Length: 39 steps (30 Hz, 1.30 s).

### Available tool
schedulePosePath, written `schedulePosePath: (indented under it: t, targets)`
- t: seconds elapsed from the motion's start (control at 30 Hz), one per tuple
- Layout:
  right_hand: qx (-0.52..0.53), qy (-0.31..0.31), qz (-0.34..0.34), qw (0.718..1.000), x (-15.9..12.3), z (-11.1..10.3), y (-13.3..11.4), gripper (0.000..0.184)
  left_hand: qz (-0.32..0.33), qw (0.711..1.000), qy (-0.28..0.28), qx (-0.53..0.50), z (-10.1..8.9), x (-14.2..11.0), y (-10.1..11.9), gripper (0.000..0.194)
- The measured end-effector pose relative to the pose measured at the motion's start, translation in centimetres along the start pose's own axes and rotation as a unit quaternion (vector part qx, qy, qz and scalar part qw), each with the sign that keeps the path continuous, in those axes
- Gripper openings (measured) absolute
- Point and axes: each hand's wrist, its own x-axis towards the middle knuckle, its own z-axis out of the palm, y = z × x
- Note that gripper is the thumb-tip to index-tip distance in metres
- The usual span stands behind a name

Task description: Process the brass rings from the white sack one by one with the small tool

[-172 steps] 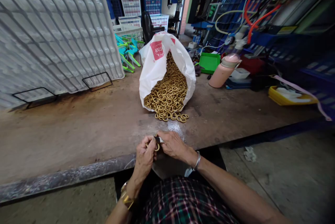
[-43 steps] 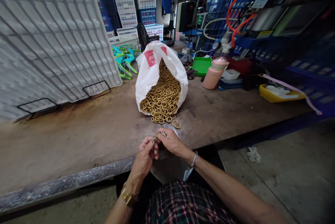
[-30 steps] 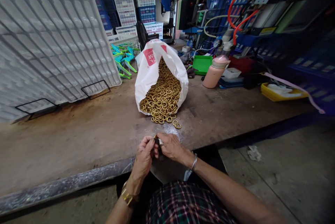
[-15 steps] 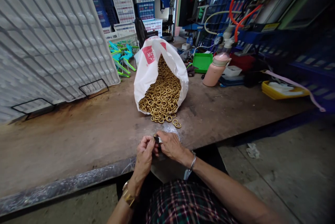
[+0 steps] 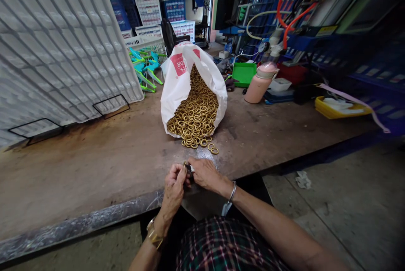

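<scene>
Both hands meet at the front edge of the worn bench [image 5: 95, 165]. My left hand [image 5: 174, 183] pinches a small brass ring, mostly hidden by the fingers. My right hand [image 5: 205, 173] is closed on a small dark and white tool [image 5: 189, 168] pressed against that ring. Just beyond the hands lies a white plastic bag [image 5: 180, 79] on its side, its mouth spilling a heap of brass rings [image 5: 196, 119] onto the bench. A few loose rings [image 5: 212, 148] lie nearest my hands.
A large white grid panel [image 5: 60, 47] leans at the left. Teal plastic parts [image 5: 147, 68] lie behind the bag. At the right stand a pink bottle [image 5: 260, 85], a green tray [image 5: 243, 73] and a yellow tray [image 5: 338, 108]. Crates and hoses fill the back.
The hands stay together at the bench edge, working the ring with small finger movements. The view has shifted slightly; the bag and the heap have not moved.
</scene>
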Motion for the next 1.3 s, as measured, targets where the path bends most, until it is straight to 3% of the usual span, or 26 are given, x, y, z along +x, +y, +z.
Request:
schedulePosePath:
  t: [0.17,0.27,0.37,0.43,0.53,0.6,0.73,0.9,1.1,1.3]
  targets:
    - [-0.005,0.008,0.044,0.999,1.6,-0.4,0.8,0.025,-0.007,0.997,-0.058,-0.046,0.0,-0.6,0.6,0.030]
    - [0.091,0.053,0.055,0.993,2.2,-0.8,1.0,0.019,-0.007,0.989,-0.078,-0.128,-0.2,-0.6,0.9,0.026]
    - [0.293,0.071,0.068,0.951,2.1,-1.1,0.4,0.021,-0.013,0.978,-0.074,-0.196,-0.4,-0.2,1.0,0.023]
    - [0.396,0.039,0.055,0.916,1.7,-1.1,-0.2,0.024,-0.020,0.975,-0.077,-0.209,-0.5,0.0,0.9,0.021]
    - [0.490,-0.004,0.027,0.872,1.2,-0.6,-0.7,0.027,-0.025,0.976,-0.071,-0.203,-0.5,0.0,0.8,0.021]
    - [0.514,0.007,0.028,0.857,1.2,-0.3,-0.7,0.024,-0.034,0.977,-0.066,-0.200,-0.4,-0.1,0.8,0.022]
    - [0.438,0.075,0.027,0.895,1.2,-0.2,-0.5,0.018,-0.066,0.975,-0.026,-0.213,-0.3,0.0,0.6,0.028]
    - [0.298,0.135,-0.048,0.944,0.9,-0.7,-0.5,0.016,-0.096,0.970,0.019,-0.221,-0.2,0.1,0.5,0.032]
    - [0.271,0.164,-0.073,0.946,0.9,0.0,-0.5,0.014,-0.093,0.974,-0.014,-0.207,-0.4,0.0,0.5,0.033]
    - [0.324,0.100,0.029,0.940,1.2,-0.6,-1.2,0.026,-0.014,0.998,0.056,0.019,-0.4,-0.1,0.0,0.031]
